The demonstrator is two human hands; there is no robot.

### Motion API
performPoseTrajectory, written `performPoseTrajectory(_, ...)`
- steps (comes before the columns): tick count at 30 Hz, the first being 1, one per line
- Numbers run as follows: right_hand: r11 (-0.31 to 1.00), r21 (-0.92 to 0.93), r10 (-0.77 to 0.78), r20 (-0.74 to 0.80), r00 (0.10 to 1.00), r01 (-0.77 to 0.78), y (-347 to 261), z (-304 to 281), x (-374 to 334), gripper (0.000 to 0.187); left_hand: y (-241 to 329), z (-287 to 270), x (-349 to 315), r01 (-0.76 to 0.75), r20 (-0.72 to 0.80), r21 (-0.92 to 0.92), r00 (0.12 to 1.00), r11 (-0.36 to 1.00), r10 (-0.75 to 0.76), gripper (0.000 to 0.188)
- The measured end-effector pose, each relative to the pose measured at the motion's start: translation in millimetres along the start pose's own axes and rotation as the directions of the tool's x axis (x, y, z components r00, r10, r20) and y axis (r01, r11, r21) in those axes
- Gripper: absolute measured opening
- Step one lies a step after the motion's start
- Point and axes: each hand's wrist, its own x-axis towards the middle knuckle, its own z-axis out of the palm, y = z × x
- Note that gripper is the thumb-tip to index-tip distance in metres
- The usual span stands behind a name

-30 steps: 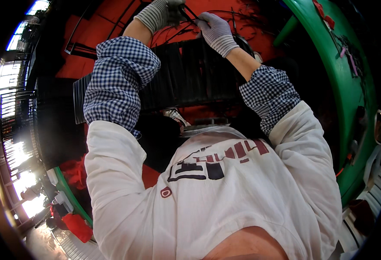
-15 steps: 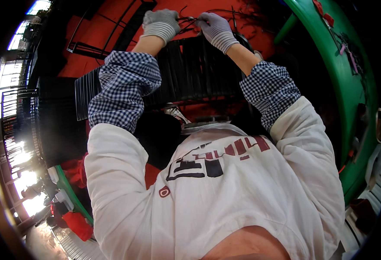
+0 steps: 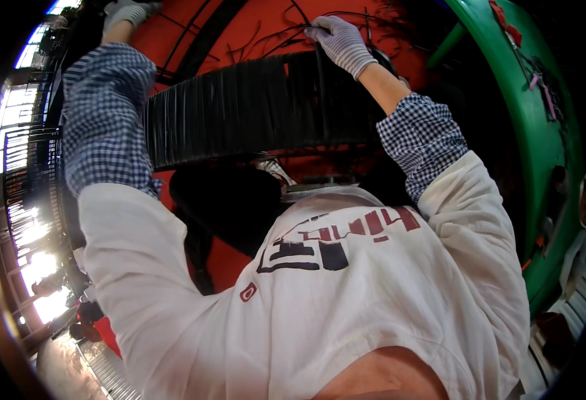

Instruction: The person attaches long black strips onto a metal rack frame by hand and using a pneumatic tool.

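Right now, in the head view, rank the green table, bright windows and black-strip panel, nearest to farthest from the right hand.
1. Black-strip panel, just below the hand
2. Green table, right side
3. Bright windows, far left

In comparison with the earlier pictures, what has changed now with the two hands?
The left hand moved away from the right hand, far to the upper left; whether it holds anything is unclear. The right hand stayed nearly in place, at a black strip above the black strip-covered piece.
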Motion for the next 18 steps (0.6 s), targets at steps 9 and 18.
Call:
performPoseTrajectory(9,0.966,-0.116,0.246,0.137,0.96,-0.231,3,11,16,0.022,43,88,-102,-0.302,0.126,0.24,0.952,0.923,0.279,0.07)
performPoseTrajectory(18,0.945,-0.136,0.327,0.339,0.882,-0.297,32,24,33,0.032,118,107,-190,-0.446,0.407,-0.348,0.72,0.825,0.561,0.065)
